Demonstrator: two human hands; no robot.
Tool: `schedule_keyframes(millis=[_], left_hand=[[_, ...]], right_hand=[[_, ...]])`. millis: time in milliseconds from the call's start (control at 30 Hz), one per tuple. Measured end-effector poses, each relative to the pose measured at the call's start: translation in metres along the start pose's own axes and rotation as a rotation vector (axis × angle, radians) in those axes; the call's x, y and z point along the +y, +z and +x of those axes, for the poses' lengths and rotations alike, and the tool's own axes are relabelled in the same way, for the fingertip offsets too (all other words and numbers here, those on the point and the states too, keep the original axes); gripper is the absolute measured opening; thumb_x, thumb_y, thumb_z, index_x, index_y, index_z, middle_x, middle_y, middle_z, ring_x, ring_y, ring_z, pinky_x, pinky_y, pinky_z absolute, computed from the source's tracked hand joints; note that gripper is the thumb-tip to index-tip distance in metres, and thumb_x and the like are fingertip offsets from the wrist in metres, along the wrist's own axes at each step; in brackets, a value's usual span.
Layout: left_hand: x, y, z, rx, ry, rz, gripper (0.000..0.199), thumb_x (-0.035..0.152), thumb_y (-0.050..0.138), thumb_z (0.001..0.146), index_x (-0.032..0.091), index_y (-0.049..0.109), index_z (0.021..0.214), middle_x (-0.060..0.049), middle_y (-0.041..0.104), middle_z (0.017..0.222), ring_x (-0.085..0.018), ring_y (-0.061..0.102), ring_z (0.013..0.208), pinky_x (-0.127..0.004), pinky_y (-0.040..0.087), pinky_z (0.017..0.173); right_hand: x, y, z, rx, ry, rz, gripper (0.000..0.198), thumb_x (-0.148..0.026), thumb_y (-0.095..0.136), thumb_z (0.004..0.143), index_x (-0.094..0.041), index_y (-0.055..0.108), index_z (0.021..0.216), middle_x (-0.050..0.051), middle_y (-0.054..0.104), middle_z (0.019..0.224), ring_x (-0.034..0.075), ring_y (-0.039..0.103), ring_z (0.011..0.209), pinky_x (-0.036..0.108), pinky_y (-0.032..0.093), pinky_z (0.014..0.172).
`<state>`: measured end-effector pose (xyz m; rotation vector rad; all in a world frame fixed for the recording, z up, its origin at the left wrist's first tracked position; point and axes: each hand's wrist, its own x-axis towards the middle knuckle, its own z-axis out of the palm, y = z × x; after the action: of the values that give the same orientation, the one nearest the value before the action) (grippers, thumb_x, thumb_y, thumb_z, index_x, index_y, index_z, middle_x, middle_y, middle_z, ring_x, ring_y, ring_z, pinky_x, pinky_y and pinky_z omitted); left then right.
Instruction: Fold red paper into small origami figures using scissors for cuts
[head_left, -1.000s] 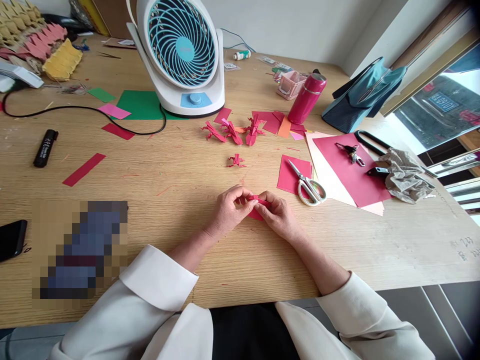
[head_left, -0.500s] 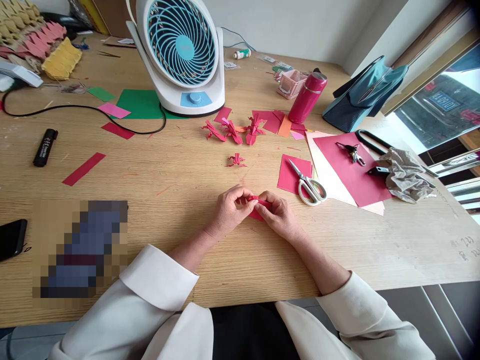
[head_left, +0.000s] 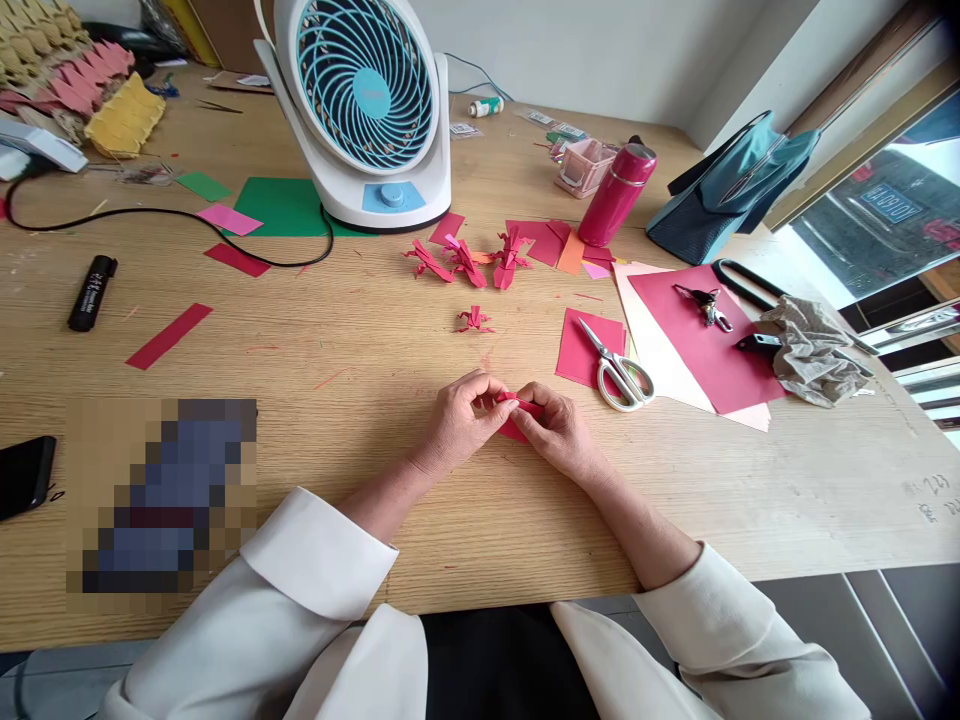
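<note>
Between my two hands is a piece of red paper (head_left: 513, 430) with its upper edge folded over. My left hand (head_left: 466, 412) pinches the left end of the fold, and my right hand (head_left: 559, 428) pinches the right end. The fingers hide much of the sheet. Just beyond them on the table lies a small red folded-paper figure (head_left: 474, 319). Farther back, several red folded figures (head_left: 466, 262) sit close together. To the right, white-handled scissors (head_left: 624, 378) rest partly on a stack of red paper squares (head_left: 576, 345).
A white and blue fan (head_left: 371, 95) stands at the back. Right of it are a pink bottle (head_left: 616, 195), a pink basket (head_left: 583, 167) and a teal bag (head_left: 731, 190). At left lie a black marker (head_left: 92, 293), a red strip (head_left: 169, 336) and a phone (head_left: 26, 476).
</note>
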<state>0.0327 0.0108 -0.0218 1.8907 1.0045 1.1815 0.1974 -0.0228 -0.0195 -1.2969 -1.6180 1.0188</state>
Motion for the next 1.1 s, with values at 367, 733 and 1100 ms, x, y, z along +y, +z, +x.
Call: schedule_keyframes(millis=[367, 733, 1100], left_hand=[[0.0009, -0.0014, 0.0000, -0.006, 0.008, 0.005, 0.012, 0.017, 0.067, 0.084, 0.017, 0.062, 0.073, 0.000, 0.065, 0.071, -0.011, 0.057, 0.065, -0.023, 0.044, 0.061], [-0.0004, -0.0017, -0.0006, -0.011, 0.010, 0.011, 0.014, 0.019, 0.067, 0.085, 0.017, 0.062, 0.072, 0.000, 0.065, 0.070, -0.011, 0.056, 0.065, -0.022, 0.044, 0.061], [-0.0013, -0.0020, -0.0006, -0.005, -0.002, 0.016, 0.015, 0.019, 0.068, 0.084, 0.017, 0.061, 0.071, 0.001, 0.064, 0.069, -0.011, 0.054, 0.063, -0.023, 0.042, 0.059]], right_hand=[[-0.0026, -0.0005, -0.0005, -0.002, 0.001, -0.036, 0.017, -0.030, 0.059, 0.090, -0.018, 0.057, 0.079, -0.002, 0.054, 0.069, 0.012, 0.047, 0.062, 0.025, 0.036, 0.058], [-0.0063, -0.0010, 0.0001, -0.013, 0.020, -0.075, 0.017, -0.031, 0.059, 0.090, -0.018, 0.056, 0.079, -0.003, 0.052, 0.067, 0.011, 0.043, 0.059, 0.025, 0.033, 0.055], [-0.0084, -0.0014, 0.0000, -0.021, 0.037, -0.072, 0.020, -0.035, 0.058, 0.090, -0.019, 0.055, 0.080, -0.002, 0.053, 0.068, 0.012, 0.044, 0.060, 0.025, 0.034, 0.055]])
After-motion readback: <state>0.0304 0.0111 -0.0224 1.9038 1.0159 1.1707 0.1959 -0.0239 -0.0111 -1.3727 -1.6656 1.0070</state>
